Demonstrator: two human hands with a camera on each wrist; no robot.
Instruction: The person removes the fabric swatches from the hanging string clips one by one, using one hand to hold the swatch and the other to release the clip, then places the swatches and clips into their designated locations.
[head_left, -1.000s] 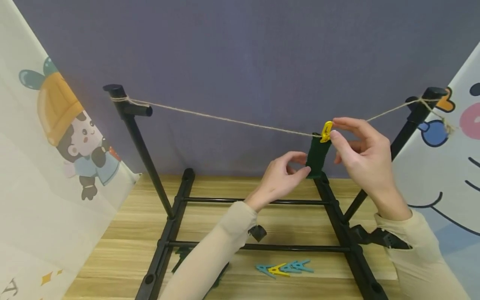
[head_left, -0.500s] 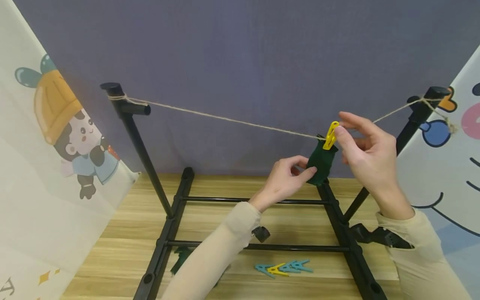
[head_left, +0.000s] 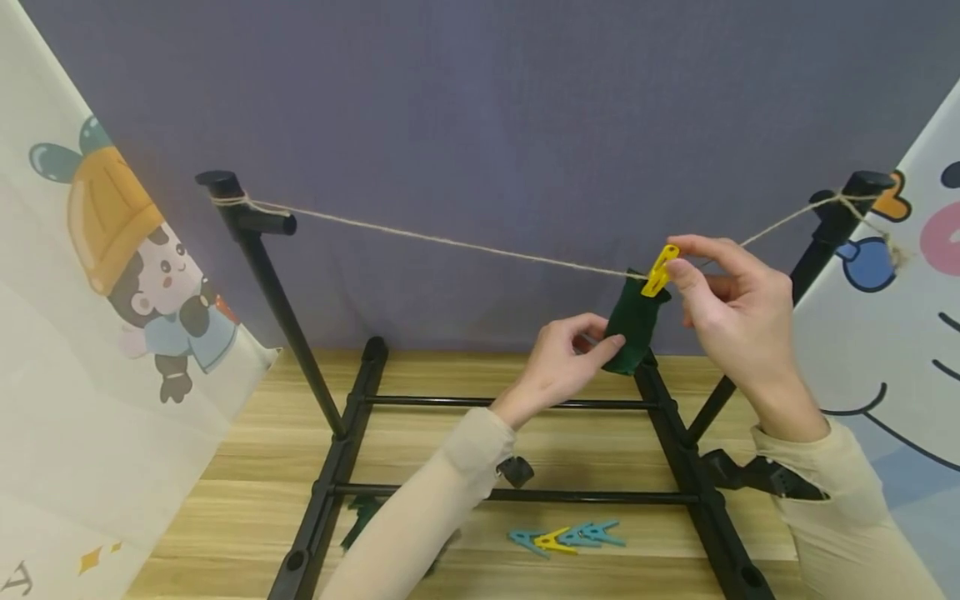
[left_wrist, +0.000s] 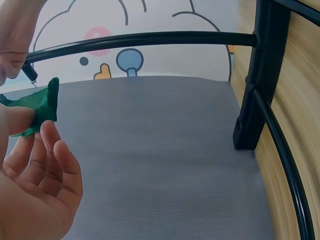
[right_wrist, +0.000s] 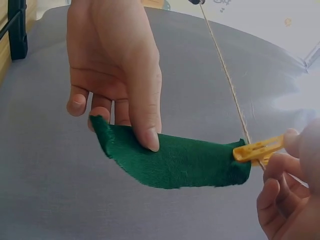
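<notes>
A small dark green cloth hangs at the twine line, toward its right end. My left hand pinches the cloth's lower left edge between thumb and fingers; the thumb lies flat on the fabric in the right wrist view. At the cloth's top, a yellow clothespin straddles the fabric and the twine. Thumb and index finger of my right hand pinch the clothespin's handle end. In the left wrist view, the green cloth shows its lower end between my left thumb and fingers.
The twine is tied between two black posts of a frame standing on a wooden table. Several blue and yellow clothespins lie near the front. More dark green cloth lies partly under my left forearm. A grey panel stands behind.
The clothespin has tilted and shifted slightly right with my right hand. My left hand has pulled the cloth's lower end slightly down, and the cloth now slants to the lower left.
</notes>
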